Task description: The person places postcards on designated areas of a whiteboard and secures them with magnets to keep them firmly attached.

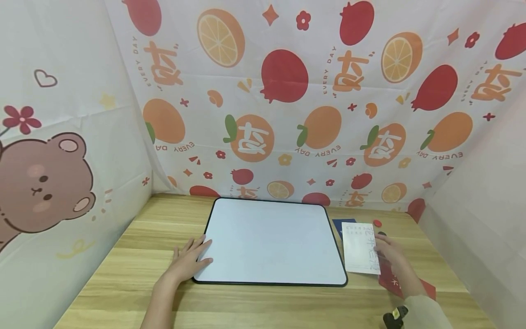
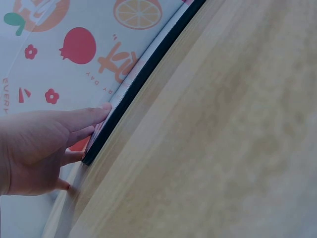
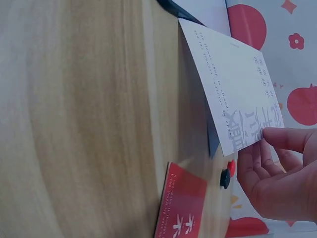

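Observation:
A whiteboard [image 1: 271, 242] with a thin black frame lies on the wooden table. My left hand [image 1: 185, 265] rests on its left edge, fingers spread; in the left wrist view the fingertips touch the black frame [image 2: 143, 82]. To the right of the board, my right hand [image 1: 392, 253] pinches a white card [image 1: 359, 249] printed with grey characters between thumb and fingers. The card is tilted, raised over a dark blue card [image 1: 343, 222], which it partly covers. A red card [image 1: 427, 289] with white characters lies beneath my right forearm in the head view.
Small round red [image 1: 377, 223] and black pieces [image 3: 225, 178] sit on the table beside the right hand. A fruit-print cloth [image 1: 287, 137] hangs behind the table, and a bear-print cloth [image 1: 45, 183] on the left. A black strap piece [image 1: 395, 317] shows at the right wrist.

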Demonstrator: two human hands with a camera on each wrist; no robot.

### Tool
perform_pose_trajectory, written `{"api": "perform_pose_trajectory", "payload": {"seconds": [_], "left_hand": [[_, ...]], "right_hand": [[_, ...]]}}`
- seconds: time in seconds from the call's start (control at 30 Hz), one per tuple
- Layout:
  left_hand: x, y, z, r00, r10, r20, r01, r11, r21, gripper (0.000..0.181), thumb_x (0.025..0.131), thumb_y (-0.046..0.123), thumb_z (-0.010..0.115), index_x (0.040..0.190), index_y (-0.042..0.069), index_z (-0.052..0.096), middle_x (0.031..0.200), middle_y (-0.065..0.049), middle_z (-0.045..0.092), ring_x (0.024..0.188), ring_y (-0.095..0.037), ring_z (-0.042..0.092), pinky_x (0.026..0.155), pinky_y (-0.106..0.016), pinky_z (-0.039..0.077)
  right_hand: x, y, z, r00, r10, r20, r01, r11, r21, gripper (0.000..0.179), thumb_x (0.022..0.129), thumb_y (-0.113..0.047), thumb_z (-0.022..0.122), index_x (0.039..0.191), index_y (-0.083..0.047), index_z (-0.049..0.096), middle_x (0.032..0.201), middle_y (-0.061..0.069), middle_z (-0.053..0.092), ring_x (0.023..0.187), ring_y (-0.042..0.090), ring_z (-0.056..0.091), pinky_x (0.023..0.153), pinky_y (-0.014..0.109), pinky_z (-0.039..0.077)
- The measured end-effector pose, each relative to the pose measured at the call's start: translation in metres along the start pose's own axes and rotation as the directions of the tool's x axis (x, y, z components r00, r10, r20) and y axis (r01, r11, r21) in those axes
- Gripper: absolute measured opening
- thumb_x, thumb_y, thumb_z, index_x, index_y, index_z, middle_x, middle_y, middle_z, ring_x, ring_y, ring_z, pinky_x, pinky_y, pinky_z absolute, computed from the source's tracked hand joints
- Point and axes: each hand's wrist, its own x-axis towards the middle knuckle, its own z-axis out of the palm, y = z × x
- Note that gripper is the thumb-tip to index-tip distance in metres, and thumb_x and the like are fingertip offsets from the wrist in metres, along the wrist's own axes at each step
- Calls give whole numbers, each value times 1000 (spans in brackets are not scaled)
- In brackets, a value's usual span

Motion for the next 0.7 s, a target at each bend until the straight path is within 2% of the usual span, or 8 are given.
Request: {"api": "perform_pose_trajectory", "payload": {"seconds": [0.1, 0.2, 0.43, 0.6, 0.7], "left_hand": [[0, 0, 0, 1000, -3, 2, 3, 1000, -2, 53, 89, 27, 60, 133, 1, 46, 142, -24, 29, 128, -51, 16, 90, -74, 1], [0, -1, 1, 1000, -2, 0, 2, 1000, -7, 54, 89, 28, 60, 133, 1, 46, 142, -24, 29, 128, -51, 16, 90, -74, 0], [1, -3, 2, 1000, -6, 2, 6, 1000, -10, 53, 89, 26, 59, 134, 1, 45, 143, -24, 28, 128, -51, 14, 91, -74, -2], [1, -2, 2, 1000, 0, -4, 0, 1000, -6, 54, 89, 27, 60, 134, 1, 46, 143, -24, 29, 128, -51, 15, 91, -74, -1], [0, -1, 1, 1000, 2, -5, -2, 1000, -5, 54, 89, 29, 60, 133, 1, 46, 142, -24, 29, 128, -51, 15, 90, -74, 0]], "right_hand": [[-1, -5, 0, 1000, -6, 7, 6, 1000, -9, 57, 88, -3, 50, 140, 3, 30, 129, 32, 40, 109, 43, 48, 90, 51, 38], [-1, -9, 0, 1000, -7, 21, 7, 1000, 0, 57, 90, -5, 49, 141, 2, 27, 134, 31, 36, 115, 45, 42, 95, 54, 32], [-2, -19, 1, 1000, 20, 11, -21, 998, 52, 53, 91, -4, 50, 141, 0, 31, 130, 28, 41, 110, 39, 47, 85, 44, 44], [0, -21, 3, 999, 12, 33, -15, 996, 86, 57, 89, -2, 52, 141, -2, 31, 129, 28, 40, 101, 33, 53, 84, 45, 44], [8, -16, 3, 999, 2, 52, -8, 992, 125, 59, 85, -3, 58, 140, -5, 37, 119, 19, 50, 92, 25, 57, 83, 43, 45]]}}
